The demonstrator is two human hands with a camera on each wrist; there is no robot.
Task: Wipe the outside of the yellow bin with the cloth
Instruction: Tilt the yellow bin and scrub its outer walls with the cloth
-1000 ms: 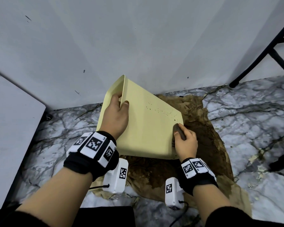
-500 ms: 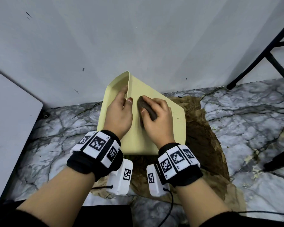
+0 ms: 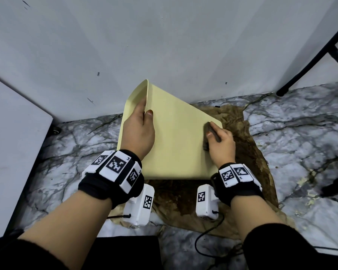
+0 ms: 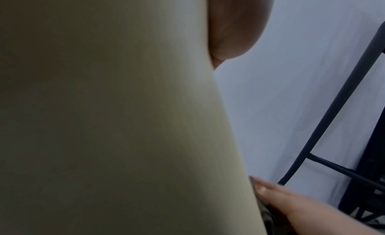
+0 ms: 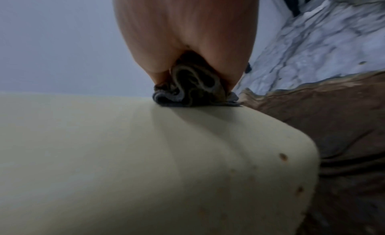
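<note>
The yellow bin [image 3: 176, 141] lies tilted on its side on the floor, its open mouth facing left toward the wall. My left hand [image 3: 140, 127] grips the bin's rim, thumb on the outer face and fingers inside. My right hand [image 3: 220, 141] holds a bunched dark cloth [image 3: 208, 137] against the bin's right edge. In the right wrist view the crumpled cloth [image 5: 193, 88] sits pinched between my fingers on the bin's [image 5: 145, 156] top corner, and small brown specks dot the corner. The left wrist view is filled by the bin wall [image 4: 104, 123].
A stained brown paper sheet [image 3: 248, 158] lies under the bin on the marble-patterned floor [image 3: 300, 133]. The grey wall [image 3: 164, 45] stands right behind it. Black metal frame legs [image 3: 310, 61] rise at the right, and a white panel [image 3: 14, 143] is at the left.
My right hand has swept the cloth from near the left hand, high on the bin's face, across to its right edge. The left hand has kept its hold on the rim.
</note>
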